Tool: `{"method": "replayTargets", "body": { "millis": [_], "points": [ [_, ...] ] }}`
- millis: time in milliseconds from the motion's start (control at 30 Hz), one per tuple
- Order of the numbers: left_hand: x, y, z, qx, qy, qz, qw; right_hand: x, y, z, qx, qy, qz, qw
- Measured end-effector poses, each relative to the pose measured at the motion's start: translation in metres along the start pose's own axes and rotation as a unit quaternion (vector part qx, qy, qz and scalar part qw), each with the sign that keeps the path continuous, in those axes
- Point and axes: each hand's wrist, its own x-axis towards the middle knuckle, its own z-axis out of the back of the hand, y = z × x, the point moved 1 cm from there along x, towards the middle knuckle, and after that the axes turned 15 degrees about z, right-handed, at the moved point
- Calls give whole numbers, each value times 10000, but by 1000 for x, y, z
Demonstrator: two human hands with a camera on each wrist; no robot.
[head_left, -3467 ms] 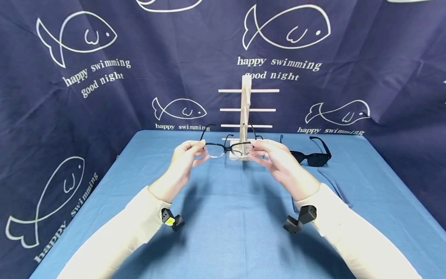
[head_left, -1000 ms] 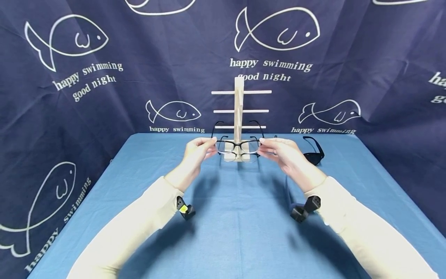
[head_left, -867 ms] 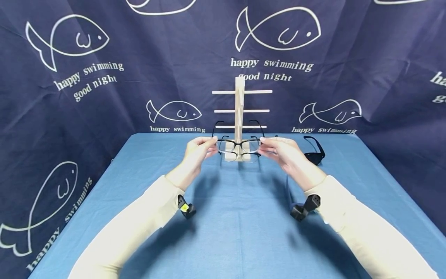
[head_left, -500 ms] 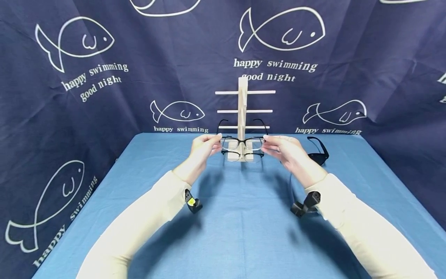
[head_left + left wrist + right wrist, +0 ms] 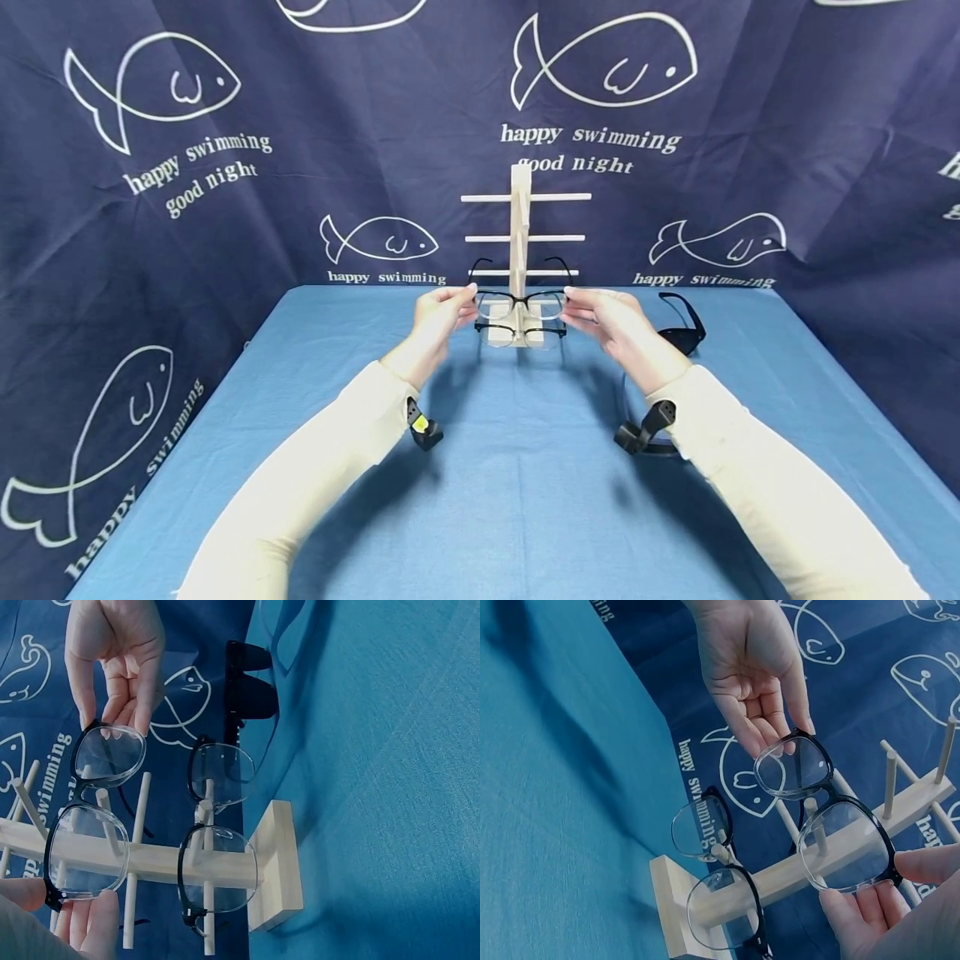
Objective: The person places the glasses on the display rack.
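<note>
A pair of black-rimmed eyeglasses (image 5: 520,297) with clear lower rims is held level in front of a wooden display rack (image 5: 519,229), temples pointing back. My left hand (image 5: 435,325) pinches one outer corner of the frame between thumb and fingers. At the opposite corner, my right hand (image 5: 617,325) grips it the same way. In the left wrist view, the held eyeglasses (image 5: 81,782) are in front of the rack's rungs; I cannot tell whether they touch one. A second similar pair of eyeglasses (image 5: 744,879) rests on the lowest rung, below the held pair.
Black sunglasses (image 5: 684,339) lie on the blue tablecloth (image 5: 517,500) right of the rack. Blue-framed glasses (image 5: 289,634) lie nearer, partly hidden by my right wrist in the head view. A dark blue fish-print curtain (image 5: 420,125) hangs behind the table.
Both hands have carried the eyeglasses from left of the rack to the right and up, levelling them before it. Over the last half second they move only slightly.
</note>
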Motion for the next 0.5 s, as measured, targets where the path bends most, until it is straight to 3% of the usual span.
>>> {"method": "replayTargets", "body": {
  "millis": [500],
  "points": [
    [9,5,-3,2,-22,79,10000,12,-7,4,-69,-141,-213,9996]
  ]
}}
